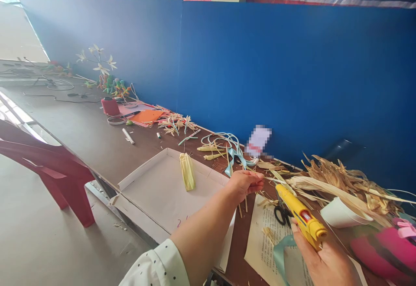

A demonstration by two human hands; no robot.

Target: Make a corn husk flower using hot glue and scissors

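head view: the left hand [247, 185] has its fingertips pinched together; whether they grip a thin strip cannot be told. the right hand [325, 260] grasps a yellow glue gun [297, 211] above the table's right part, pointing toward those fingertips. if the gun is hot, a wrist slip could burn them; a stray drip could bond the dry corn husks [347, 180] or spot the printed sheet [256, 242]. the brown table [97, 136] bears a shallow cardboard tray [159, 186] and a tilted white cup [344, 213]. behind stands a blue partition [260, 69]; at left, a dark red plastic chair [73, 186].
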